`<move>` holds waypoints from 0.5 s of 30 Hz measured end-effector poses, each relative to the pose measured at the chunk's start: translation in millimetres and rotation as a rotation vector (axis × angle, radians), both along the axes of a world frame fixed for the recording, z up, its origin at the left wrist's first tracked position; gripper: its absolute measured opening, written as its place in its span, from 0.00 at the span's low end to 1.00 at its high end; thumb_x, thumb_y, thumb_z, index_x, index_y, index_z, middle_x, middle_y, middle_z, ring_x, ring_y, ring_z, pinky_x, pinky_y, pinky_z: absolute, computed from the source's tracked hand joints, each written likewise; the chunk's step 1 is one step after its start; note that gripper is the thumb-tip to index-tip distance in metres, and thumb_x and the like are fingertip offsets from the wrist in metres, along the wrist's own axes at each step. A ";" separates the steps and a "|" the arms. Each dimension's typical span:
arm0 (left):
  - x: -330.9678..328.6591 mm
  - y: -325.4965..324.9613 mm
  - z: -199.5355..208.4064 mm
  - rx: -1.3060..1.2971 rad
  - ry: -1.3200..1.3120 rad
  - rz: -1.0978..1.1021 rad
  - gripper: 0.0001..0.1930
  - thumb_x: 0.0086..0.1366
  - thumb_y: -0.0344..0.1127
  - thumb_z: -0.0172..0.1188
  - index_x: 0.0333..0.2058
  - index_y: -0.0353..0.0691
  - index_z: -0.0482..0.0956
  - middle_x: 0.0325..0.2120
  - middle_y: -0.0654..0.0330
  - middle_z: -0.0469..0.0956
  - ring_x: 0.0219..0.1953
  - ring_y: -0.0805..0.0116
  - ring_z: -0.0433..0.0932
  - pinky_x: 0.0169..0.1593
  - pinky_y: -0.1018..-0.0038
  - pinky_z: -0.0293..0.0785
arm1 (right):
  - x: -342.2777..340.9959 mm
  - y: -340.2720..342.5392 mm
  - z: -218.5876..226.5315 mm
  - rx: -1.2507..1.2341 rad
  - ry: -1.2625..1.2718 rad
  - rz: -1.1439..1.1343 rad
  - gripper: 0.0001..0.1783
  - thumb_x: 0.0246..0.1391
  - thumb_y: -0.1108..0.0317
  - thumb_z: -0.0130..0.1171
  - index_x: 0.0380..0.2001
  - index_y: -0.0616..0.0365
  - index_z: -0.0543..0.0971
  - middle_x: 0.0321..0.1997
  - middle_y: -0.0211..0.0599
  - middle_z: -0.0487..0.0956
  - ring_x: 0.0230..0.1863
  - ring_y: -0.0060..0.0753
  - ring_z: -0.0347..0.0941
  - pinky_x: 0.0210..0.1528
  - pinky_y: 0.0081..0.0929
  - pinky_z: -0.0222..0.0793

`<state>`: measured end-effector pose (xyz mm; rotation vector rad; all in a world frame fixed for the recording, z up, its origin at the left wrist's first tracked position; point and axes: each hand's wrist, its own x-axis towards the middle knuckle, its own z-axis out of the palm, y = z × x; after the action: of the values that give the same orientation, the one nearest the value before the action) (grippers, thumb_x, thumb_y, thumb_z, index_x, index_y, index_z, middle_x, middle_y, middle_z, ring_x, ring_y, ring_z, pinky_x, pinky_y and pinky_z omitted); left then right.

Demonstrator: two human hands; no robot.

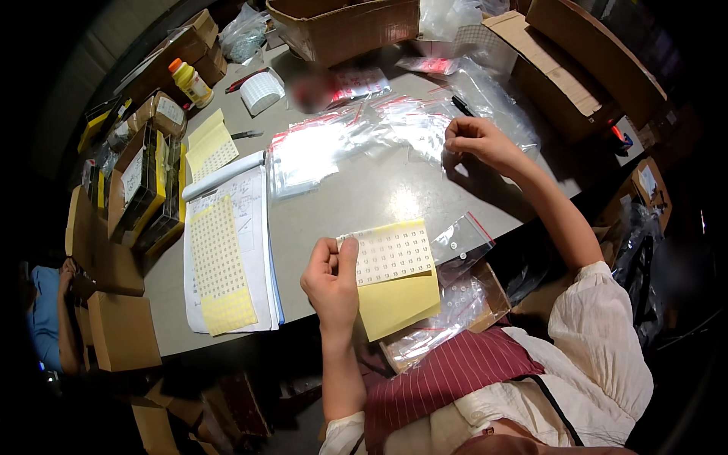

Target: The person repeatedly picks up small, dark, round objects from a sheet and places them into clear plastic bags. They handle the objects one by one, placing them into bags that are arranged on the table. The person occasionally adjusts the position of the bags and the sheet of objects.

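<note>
My left hand [331,284] grips a sheet of small round number stickers [390,254] by its left edge, thumb on top. The sheet's yellow backing [398,307] hangs folded below. Over the right end of a spread of clear zip bags [311,155] with red seal strips, my right hand [479,142] has its fingers curled together; anything between them is too small to make out. In front of me, a clear zip bag [462,243] with small white round stickers lies at the table edge, above a shallow cardboard box [489,296] containing more bags.
A notebook [262,258] with a yellow sticker sheet [220,265] lies at left. Behind it are black-and-yellow boxes [148,182] and an orange-capped bottle [191,83]. Cardboard boxes [345,30] line the back. A black marker [461,106] lies beyond my right hand. Another person's blue sleeve [47,318] shows far left.
</note>
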<state>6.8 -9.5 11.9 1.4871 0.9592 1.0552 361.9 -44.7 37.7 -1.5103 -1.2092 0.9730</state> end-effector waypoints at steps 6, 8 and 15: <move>-2.0 -1.0 -1.2 -0.051 -0.062 -0.018 0.15 0.71 0.32 0.63 0.26 0.36 0.70 0.15 0.73 0.66 0.20 0.87 0.57 0.23 0.80 0.51 | -36.8 -27.9 5.5 -0.084 0.302 0.236 0.07 0.61 0.69 0.65 0.34 0.59 0.77 0.31 0.26 0.77 0.33 0.17 0.72 0.39 0.20 0.69; -2.9 -0.1 -0.9 -0.042 -0.061 -0.023 0.14 0.71 0.32 0.63 0.27 0.37 0.70 0.15 0.73 0.67 0.20 0.87 0.57 0.23 0.81 0.51 | -46.8 -38.3 16.1 -0.098 0.289 0.208 0.07 0.61 0.70 0.65 0.35 0.60 0.77 0.32 0.26 0.78 0.34 0.17 0.73 0.40 0.20 0.70; -5.8 0.1 -5.2 -0.043 -0.121 -0.044 0.14 0.72 0.33 0.63 0.28 0.37 0.71 0.16 0.70 0.71 0.21 0.87 0.60 0.23 0.81 0.52 | -25.6 -50.5 30.8 -0.204 -0.315 0.290 0.10 0.55 0.66 0.63 0.34 0.63 0.81 0.29 0.33 0.80 0.33 0.23 0.75 0.38 0.28 0.71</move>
<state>1.0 -9.4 6.8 1.3869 0.8552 1.0734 336.3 -95.2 68.5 -1.7264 -1.6282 1.1026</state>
